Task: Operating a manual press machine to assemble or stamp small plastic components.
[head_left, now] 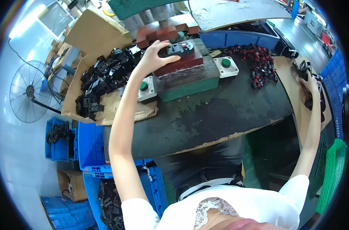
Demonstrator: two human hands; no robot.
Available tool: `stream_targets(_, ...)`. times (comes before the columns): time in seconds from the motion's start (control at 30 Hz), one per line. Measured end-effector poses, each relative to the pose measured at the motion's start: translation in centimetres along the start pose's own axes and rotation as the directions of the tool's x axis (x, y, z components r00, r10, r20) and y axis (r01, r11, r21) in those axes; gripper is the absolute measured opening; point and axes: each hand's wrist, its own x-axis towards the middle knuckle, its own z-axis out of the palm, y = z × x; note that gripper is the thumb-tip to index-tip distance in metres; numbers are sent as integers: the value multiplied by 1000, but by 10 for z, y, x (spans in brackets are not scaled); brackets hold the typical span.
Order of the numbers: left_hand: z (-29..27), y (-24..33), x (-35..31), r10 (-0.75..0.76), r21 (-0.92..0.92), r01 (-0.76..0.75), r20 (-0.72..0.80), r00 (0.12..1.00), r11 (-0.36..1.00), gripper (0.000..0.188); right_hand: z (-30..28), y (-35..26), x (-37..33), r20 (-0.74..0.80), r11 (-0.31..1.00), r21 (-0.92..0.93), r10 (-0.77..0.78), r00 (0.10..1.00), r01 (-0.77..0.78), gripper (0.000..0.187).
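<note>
On the dark red block of a bench press lies a black plastic housing with a small red piece at its right end. My left hand curves round the housing's left end, thumb along the near edge and fingers at the far edge. Far to the right, my right hand reaches over a brown cardboard sheet. Its fingers are bent on a black part among other dark parts, whose exact kind is too small to tell.
A cardboard box of black housings stands left. Green push buttons flank the press base. Small red-and-black parts are heaped on the bench. A blue bin stands behind; blue crates are lower left.
</note>
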Motion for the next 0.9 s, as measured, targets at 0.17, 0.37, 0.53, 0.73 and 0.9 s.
stream_targets(0.17,6,6,-3,-53,-300,9,-139,989,954,61,-19,-33,-25,-181,962,237,-93,979,135,55)
stream_targets(0.37,7,28,-22,126,-33,-146,-340,932,989,58,-41,-45,-22,-417,903,378,-30,908,204,32)
stream_targets(0.53,-13,52,-59,133,94,-107,-347,928,990,58,-68,-60,-24,-485,931,327,19,874,161,31)
stream_targets(0.73,-53,63,-114,48,71,-19,-429,902,997,59,-136,-143,-51,-671,577,539,-147,727,614,16)
stream_targets(0.9,-79,61,-160,-3,204,122,-501,865,971,61,-192,-264,-118,-454,45,845,-466,760,533,44)
